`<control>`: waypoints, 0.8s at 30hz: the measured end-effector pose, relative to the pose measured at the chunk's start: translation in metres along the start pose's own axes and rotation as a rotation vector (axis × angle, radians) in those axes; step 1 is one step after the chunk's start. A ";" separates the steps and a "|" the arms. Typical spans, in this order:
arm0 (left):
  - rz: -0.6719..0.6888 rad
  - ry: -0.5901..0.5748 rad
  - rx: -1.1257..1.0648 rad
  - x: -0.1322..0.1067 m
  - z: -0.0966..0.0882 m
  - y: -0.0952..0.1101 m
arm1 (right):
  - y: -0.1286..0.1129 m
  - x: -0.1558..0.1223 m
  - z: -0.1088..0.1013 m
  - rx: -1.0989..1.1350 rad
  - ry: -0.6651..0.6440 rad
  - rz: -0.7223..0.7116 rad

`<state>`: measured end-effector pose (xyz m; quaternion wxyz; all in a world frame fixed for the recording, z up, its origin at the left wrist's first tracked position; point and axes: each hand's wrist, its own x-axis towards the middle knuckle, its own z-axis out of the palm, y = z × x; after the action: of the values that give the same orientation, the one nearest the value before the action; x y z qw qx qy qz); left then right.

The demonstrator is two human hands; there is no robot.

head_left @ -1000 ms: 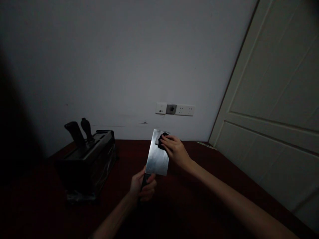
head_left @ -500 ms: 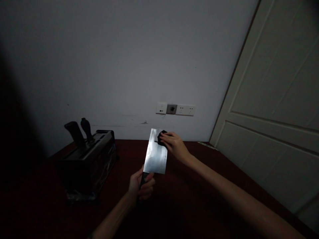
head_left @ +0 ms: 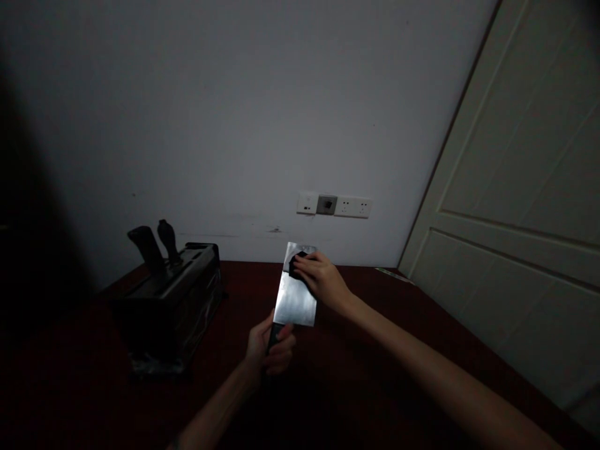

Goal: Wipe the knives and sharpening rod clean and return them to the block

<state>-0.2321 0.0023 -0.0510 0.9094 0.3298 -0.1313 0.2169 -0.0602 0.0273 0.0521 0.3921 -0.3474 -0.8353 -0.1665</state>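
My left hand (head_left: 273,347) is wrapped round the dark handle of a broad steel cleaver (head_left: 295,294), which it holds upright over the dark red table (head_left: 356,375). My right hand (head_left: 319,278) presses a small black pad or cloth (head_left: 295,265) against the upper part of the blade with its fingers closed on it. The blade's flat face points toward me. I cannot make out what the black piece is.
A dark knife block (head_left: 173,300) with two black handles (head_left: 159,244) sticking up stands at the left on the table. A white wall with a row of sockets (head_left: 334,205) lies behind. A pale panelled door (head_left: 520,206) fills the right side.
My right hand with the black piece has slid a little left and down across the top of the blade. The cleaver has barely shifted, and the view has drifted slightly.
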 end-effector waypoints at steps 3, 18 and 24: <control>0.013 0.012 -0.018 -0.001 -0.004 -0.001 | -0.005 -0.001 0.007 -0.009 0.015 0.016; -0.009 0.025 -0.032 -0.001 -0.002 0.002 | 0.002 0.001 0.012 0.016 -0.003 0.008; -0.011 0.011 -0.019 -0.001 -0.008 0.003 | -0.038 -0.024 0.015 0.063 -0.169 -0.121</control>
<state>-0.2340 0.0088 -0.0558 0.9143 0.3207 -0.1267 0.2124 -0.0841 -0.0017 0.0234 0.3201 -0.2966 -0.8898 -0.1335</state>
